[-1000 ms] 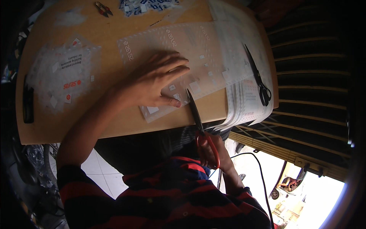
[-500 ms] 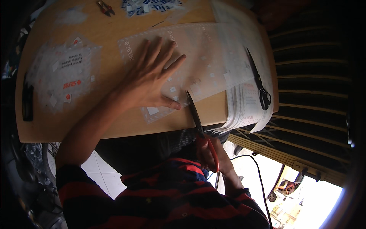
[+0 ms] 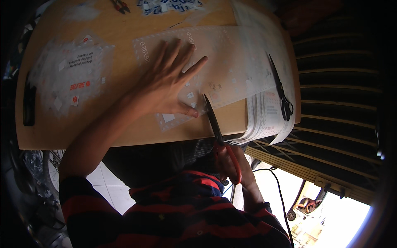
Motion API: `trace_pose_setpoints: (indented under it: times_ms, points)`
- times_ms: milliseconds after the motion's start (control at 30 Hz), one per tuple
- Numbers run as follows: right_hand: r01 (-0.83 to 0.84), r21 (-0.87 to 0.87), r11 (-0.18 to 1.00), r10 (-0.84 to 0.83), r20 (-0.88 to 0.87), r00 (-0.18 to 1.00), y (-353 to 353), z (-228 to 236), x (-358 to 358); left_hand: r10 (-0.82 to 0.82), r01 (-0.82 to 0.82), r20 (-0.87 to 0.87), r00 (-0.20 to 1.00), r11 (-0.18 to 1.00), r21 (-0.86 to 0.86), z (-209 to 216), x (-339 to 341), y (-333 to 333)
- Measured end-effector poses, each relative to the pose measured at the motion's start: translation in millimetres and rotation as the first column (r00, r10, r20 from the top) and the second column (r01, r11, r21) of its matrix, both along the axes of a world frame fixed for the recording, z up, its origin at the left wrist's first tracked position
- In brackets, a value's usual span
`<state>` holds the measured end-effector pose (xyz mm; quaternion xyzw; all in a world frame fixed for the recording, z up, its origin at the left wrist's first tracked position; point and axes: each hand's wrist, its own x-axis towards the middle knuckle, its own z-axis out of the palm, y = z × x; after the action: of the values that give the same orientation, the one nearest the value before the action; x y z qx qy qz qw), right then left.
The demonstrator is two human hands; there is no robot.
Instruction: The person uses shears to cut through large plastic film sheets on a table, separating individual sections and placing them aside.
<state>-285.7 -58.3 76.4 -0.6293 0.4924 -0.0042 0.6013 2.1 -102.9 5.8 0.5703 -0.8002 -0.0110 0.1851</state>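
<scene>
A large translucent plastic sheet point(image 3: 227, 51) with printed marks lies across the wooden table. My left hand point(image 3: 167, 87) rests flat on it, fingers spread and thumb near the sheet's near edge. At the table's front edge my right hand point(image 3: 232, 160) is closed round the red handles of a pair of scissors point(image 3: 212, 118). Their dark blades point away from me across the sheet's near edge, just right of my left thumb. Whether the blades are apart cannot be made out. Several small white squares point(image 3: 190, 95) show on or through the sheet.
Printed plastic pieces point(image 3: 82, 68) are piled at the left. Black scissors point(image 3: 281, 89) lie on layered sheeting point(image 3: 264, 113) that overhangs the front edge at the right. Red-handled pliers point(image 3: 120, 6) and small blue-and-white packets point(image 3: 169, 5) lie far off. A slatted metal shutter point(image 3: 339, 87) stands right.
The whole view has shifted slightly. My left hand stays spread on the sheet, and the scissors in my right hand have barely moved against the sheet.
</scene>
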Motion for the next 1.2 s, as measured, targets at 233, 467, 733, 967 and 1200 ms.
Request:
trace_pose_setpoints:
  times_ms: [233, 467, 733, 967, 1200]
  points:
    - [-0.062, -0.079, 0.995, 0.06, -0.018, 0.998, -3.1, -6.7, -8.0, -0.003, 0.003, -0.004, 1.0, 1.0, -0.01, 0.1, 0.0, -0.3]
    - [-0.052, -0.097, 0.994, 0.057, 0.05, 0.997, -7.2, -8.3, -2.6, -0.007, 0.007, -0.027, 1.0, 1.0, -0.023, -0.2, 0.6, 0.3]
    - [0.023, -0.08, 0.997, -0.028, -0.072, 0.997, -7.3, 0.8, 12.3, 0.003, -0.004, -0.033, 0.999, 1.0, -0.026, -2.4, -0.2, 0.0]
    - [0.014, -0.168, 0.986, -0.022, -0.044, 0.999, -5.6, -3.3, 19.9, 0.006, -0.007, -0.028, 1.0, 0.999, -0.033, -3.1, -0.7, -0.2]
    - [0.043, -0.098, 0.994, -0.058, -0.153, 0.987, -12.2, 16.5, 35.7, 0.009, -0.011, -0.035, 0.999, 0.999, -0.038, -1.9, -0.3, 0.1]
